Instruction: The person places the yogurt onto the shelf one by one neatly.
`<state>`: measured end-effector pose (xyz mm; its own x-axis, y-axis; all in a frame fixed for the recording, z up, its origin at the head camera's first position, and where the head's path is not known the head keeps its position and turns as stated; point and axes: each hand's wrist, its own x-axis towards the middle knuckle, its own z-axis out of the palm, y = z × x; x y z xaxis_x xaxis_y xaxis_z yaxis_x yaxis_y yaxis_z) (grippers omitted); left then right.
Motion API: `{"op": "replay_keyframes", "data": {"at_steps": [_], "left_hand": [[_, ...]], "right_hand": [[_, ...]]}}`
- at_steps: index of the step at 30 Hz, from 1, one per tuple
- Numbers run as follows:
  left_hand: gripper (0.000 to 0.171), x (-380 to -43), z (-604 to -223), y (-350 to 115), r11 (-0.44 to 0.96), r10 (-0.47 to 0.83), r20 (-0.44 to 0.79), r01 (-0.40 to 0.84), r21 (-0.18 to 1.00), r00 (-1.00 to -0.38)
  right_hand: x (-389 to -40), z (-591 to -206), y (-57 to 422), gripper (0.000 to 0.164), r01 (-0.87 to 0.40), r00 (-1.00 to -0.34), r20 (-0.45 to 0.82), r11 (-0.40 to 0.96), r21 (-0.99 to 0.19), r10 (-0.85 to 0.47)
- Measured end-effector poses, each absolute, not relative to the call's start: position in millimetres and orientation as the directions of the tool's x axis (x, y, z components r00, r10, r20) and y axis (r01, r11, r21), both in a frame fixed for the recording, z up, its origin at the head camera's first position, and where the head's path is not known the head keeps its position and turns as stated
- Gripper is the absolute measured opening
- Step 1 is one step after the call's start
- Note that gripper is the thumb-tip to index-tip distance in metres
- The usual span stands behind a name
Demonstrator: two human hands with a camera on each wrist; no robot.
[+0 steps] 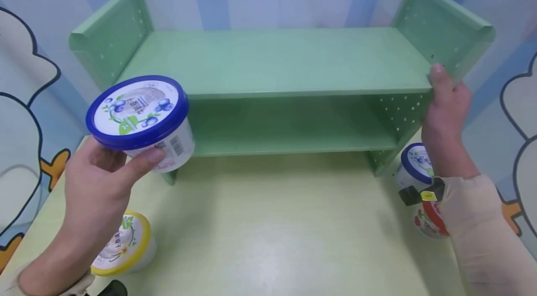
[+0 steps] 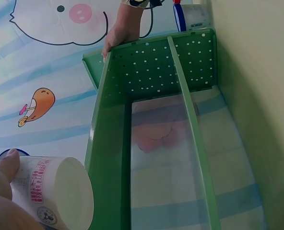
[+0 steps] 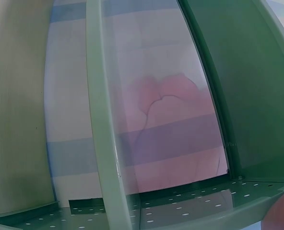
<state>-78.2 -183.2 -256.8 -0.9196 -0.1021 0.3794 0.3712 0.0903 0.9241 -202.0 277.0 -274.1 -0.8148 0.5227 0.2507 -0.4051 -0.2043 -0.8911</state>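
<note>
"Right, at nine o'clock in the head view the left hand [image 1: 100, 175] has a blue-lidded tub [image 1: 140, 121] up off the desk [image 1: 268, 235]! What are the fingers doing?"

"Gripping! The thumb lies on the tub's white side, the others curl in beneath the lid, partly hidden, spread just as wide as the tub they hold."

"And how does it sit?"

"Lid up, tipped, blueberries on show, in front of the left end of the green shelf [image 1: 277, 58], which spans the view towards twelve o'clock. From the left wrist, the tub is at eight o'clock, pale base showing."

"Swing round to three o'clock: the right hand [image 1: 446, 109]!"

"That one grips the shelf's right side panel, thumb inside by the upper board; the other fingers are mostly hidden, so I can't tell how tightly they curl."

"And down on the desk?"

"A yellow-lidded tub [image 1: 126, 247] at eight o'clock, partly behind the left wrist; a second blue-lidded tub [image 1: 413, 165] just past three; and a red-lidded tub [image 1: 430, 219] at four, partly covered by the right sleeve [image 1: 478, 221]!"
</note>
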Motion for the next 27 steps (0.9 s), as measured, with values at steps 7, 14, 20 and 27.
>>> {"op": "replay_keyframes", "data": {"at_steps": [7,14,20,27], "left_hand": [[0.062,-79.2,-256.4,-181.8,0.077,-0.108,0.379,0.373,0.925,-0.919],[0.061,-79.0,-255.5,-181.4,0.103,-0.11,0.385,0.374,0.922,-0.917],[0.061,-78.2,-252.3,-180.8,0.077,-0.109,0.397,0.39,0.917,-0.911],[0.061,-78.0,-246.9,-178.6,0.062,-0.112,0.41,0.405,0.912,-0.905]], "right_hand": [[-202.1,-274.1,276.6,0.03,-0.418,-0.808,0.268,-0.191,-0.888,0.525],[-201.9,-274.0,277.9,0.029,-0.426,-0.805,0.265,-0.207,-0.881,0.531],[-202.2,-273.8,276.4,0.031,-0.41,-0.819,0.246,-0.227,-0.883,0.519],[-203.7,-273.6,274.5,0.034,-0.374,-0.833,0.229,-0.209,-0.903,0.505]]}}
